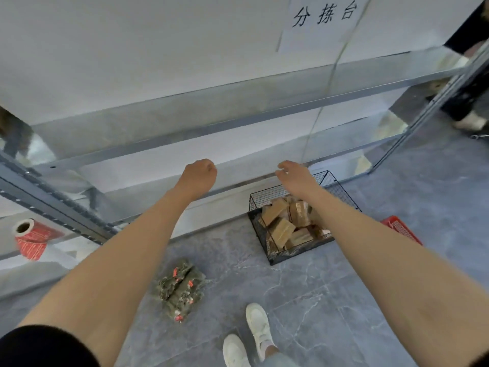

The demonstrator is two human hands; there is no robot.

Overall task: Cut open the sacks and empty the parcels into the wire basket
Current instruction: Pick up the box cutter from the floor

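Both my bare arms reach forward over the floor toward a metal shelf rack. My left hand (pixel 200 172) is closed in a fist with nothing visible in it. My right hand (pixel 290 172) hangs above the black wire basket (pixel 272 256), fingers drooping loosely, and I see nothing held. The basket stands on the floor against the rack and holds several brown taped parcels (pixel 281 229). A folded pile of green camouflage sacks (pixel 182 289) with red tags lies on the tiles, below and between my arms.
The rack's lower shelf edge (pixel 238 185) runs just behind my hands. A red tape roll (pixel 29 235) sits on the shelf at left. A red crate (pixel 401 229) is partly hidden behind my right forearm. My white shoes (pixel 258 328) stand near the sacks. A thin cord (pixel 326 88) hangs down near my right hand.
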